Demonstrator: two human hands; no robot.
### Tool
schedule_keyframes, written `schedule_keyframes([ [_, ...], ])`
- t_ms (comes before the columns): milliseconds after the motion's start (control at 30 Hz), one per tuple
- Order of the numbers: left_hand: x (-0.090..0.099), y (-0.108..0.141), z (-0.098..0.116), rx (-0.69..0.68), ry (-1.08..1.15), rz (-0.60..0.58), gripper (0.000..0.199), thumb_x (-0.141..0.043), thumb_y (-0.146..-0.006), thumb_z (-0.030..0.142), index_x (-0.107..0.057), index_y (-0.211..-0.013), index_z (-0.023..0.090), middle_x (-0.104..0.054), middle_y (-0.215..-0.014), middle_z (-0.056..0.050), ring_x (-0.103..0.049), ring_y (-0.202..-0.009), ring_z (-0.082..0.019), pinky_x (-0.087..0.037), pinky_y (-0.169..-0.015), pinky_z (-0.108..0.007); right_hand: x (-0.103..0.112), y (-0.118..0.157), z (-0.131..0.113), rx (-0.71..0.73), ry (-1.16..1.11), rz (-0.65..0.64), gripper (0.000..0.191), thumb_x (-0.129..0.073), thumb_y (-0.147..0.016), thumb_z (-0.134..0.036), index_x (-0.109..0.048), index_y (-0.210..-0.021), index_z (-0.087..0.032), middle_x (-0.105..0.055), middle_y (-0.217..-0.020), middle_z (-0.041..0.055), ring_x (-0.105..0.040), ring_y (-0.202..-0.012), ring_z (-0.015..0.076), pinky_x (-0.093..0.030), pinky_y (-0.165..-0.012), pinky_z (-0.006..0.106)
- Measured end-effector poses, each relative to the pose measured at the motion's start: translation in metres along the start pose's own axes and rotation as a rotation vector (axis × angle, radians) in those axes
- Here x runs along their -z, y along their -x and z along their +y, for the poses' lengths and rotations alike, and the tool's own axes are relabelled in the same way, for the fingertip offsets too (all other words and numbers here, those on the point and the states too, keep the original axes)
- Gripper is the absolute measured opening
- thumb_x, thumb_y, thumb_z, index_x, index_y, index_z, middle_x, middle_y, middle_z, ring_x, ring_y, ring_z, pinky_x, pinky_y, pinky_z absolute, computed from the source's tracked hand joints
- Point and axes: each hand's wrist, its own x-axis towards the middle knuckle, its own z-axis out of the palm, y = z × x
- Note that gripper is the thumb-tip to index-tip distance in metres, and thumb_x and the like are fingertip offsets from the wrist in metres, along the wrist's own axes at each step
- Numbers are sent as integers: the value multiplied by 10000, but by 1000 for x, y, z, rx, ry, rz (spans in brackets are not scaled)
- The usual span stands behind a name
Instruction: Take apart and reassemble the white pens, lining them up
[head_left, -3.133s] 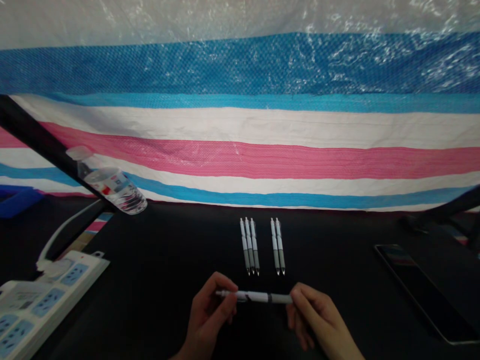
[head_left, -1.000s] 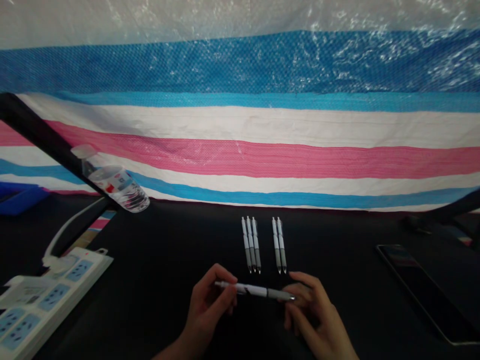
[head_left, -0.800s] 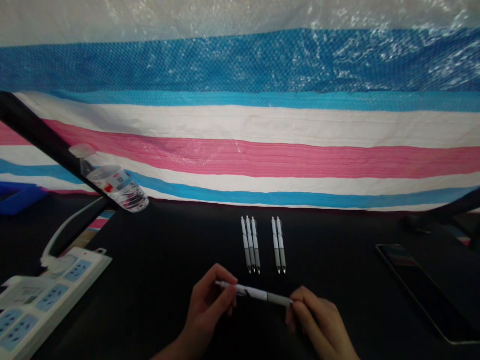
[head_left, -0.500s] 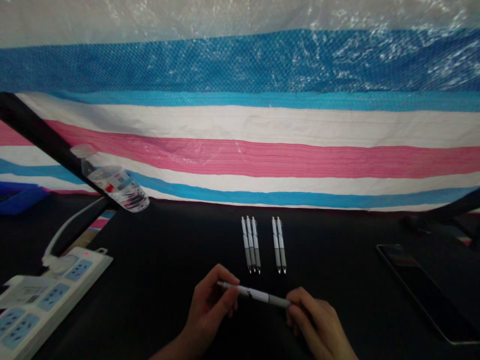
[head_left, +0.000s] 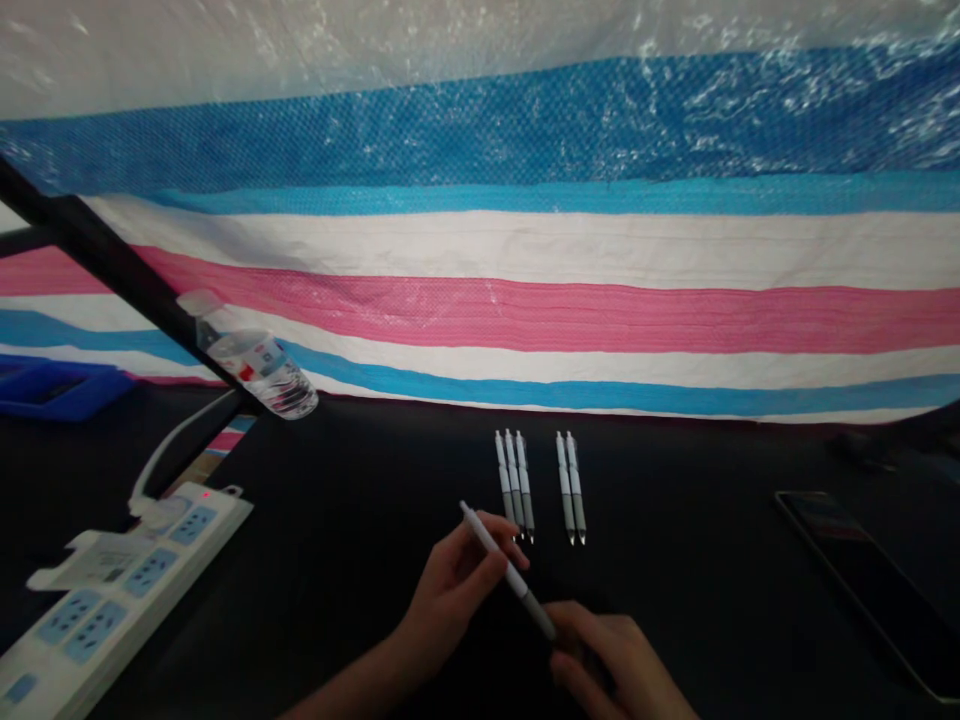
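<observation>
Swung pen (head_left: 516,582) from shallow to steep slant since the earlier frame. Pinching it in left hand (head_left: 461,585), with right hand (head_left: 604,645) curled at its lower grey end; can't tell if gripping. Running long axis between hands, button end up-left, just nearside of three pens (head_left: 513,470); left hand nearer them. Right of three pens: pair of pens (head_left: 563,472), then phone (head_left: 862,580).

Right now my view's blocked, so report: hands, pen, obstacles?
Left hand gripping white-and-grey click pen. Right hand at its grey end, grip unclear. Five similar pens lie just beyond.
</observation>
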Motion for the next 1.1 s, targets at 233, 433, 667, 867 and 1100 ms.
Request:
schedule_keyframes([
  [233, 3, -6, 3, 45, 61, 112, 724, -788, -821, 306, -412, -1440, 285, -685, -857, 4, -701, -696, -186, -562, -695, -333, 1, -3, -5, -3, 58, -4, 472, -536, -871, -142, -546, -1331, -246, -748, -772, -5, -681, -609, 149, -455, -574, 206],
  [433, 4, -10, 1, 33, 48, 101, 497, -794, -809, 263, -537, -1233, 233, -723, -834, -9, -719, -654, -189, -571, -637, -315, -2, -1, -3, 14, 91, 6, 491, -520, -873, -138, -532, -1354, -236, -755, -775, 4, -703, -631, 156, -477, -597, 212],
  [667, 3, -10, 2, 31, 46, 145, 618, -799, -803, 284, -493, -1338, 244, -751, -882, -25, -724, -678, -188, -573, -659, -316, -3, -1, -5, 46, 107, 31, 492, -509, -877, -132, -518, -1360, -226, -744, -763, 0, -694, -610, 153, -479, -589, 211],
  [867, 2, -12, 5, 60, 47, 205, 551, -815, -777, 272, -542, -1252, 211, -760, -862, -37, -725, -673, -200, -578, -660, -328, -3, 0, -5, 56, 123, 38, 483, -513, -878, -126, -523, -1349, -232, -747, -766, -1, -695, -611, 151, -477, -591, 211],
  [1100, 5, -12, 4, 39, 80, 230, 644, -800, -802, 246, -456, -1346, 220, -768, -895, -45, -720, -677, -185, -573, -664, -316, -4, -1, 1, 62, 117, 34, 502, -510, -883, -129, -506, -1374, -234, -747, -771, 3, -704, -626, 159, -487, -602, 217],
])
